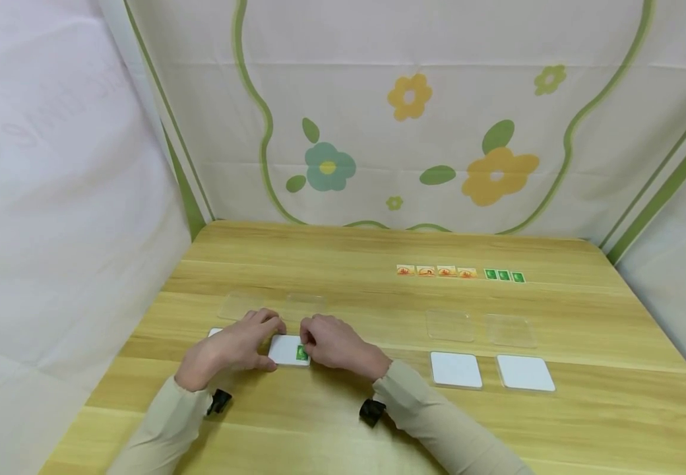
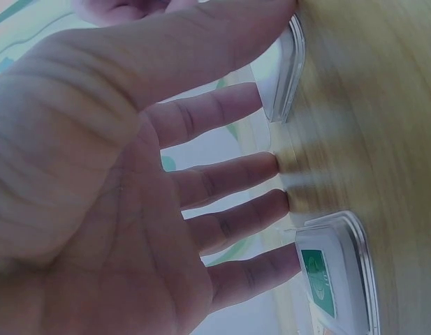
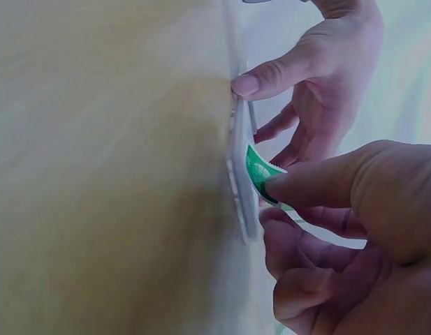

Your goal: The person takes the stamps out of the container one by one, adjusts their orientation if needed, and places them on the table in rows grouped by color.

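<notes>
You're pinching the green stamp (image 1: 301, 353) between the thumb and fingertips of your right hand (image 1: 332, 340), closing tightly on one side of it, and it's bowing up from the right end of the white card (image 1: 284, 349). Your left hand (image 1: 236, 346) is holding nothing in a closed grip: its thumb is resting at the card's near edge while the fingers are spreading fairly straight towards the far side. You're probably risking a crease, because the pinch is bending the stamp; if its back is sticky, it could be catching crooked where its other side seems to be meeting the card. A light left touch could also be letting the card twist under a tug. The stamp is facing print-up, its long axis running away from you, across the card's longer left-to-right axis; which end is the picture's top, I'm not managing to tell.
</notes>
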Action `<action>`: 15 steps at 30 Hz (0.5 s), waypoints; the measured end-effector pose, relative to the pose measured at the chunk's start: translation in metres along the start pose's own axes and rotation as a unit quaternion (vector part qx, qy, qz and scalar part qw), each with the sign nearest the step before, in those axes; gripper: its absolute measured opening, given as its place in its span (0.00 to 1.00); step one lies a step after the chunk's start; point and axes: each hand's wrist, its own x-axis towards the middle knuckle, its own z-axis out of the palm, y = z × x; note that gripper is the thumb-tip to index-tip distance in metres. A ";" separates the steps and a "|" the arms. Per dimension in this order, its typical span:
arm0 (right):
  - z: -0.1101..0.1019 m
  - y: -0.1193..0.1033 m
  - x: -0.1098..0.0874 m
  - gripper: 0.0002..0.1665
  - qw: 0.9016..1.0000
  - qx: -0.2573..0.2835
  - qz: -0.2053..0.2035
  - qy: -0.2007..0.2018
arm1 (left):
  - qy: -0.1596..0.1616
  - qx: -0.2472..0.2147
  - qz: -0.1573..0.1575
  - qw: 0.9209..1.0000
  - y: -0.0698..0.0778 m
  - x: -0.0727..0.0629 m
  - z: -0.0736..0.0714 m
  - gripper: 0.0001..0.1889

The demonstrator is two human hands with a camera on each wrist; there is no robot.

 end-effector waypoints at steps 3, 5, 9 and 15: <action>-0.003 0.000 -0.001 0.06 1.000 0.015 -0.008 0.003 | -0.002 -0.001 -0.003 1.000 0.000 0.000 0.000 0.25; -0.005 0.001 -0.001 0.06 1.000 0.023 -0.012 0.007 | -0.005 -0.001 -0.006 1.000 0.000 0.000 0.000 0.25; -0.010 0.001 -0.001 0.06 0.999 0.029 -0.016 0.014 | -0.006 -0.002 -0.011 1.000 0.002 0.000 -0.001 0.25; -0.015 0.004 -0.002 0.07 0.999 0.046 -0.006 0.014 | -0.003 -0.001 -0.010 1.000 0.004 -0.001 -0.002 0.25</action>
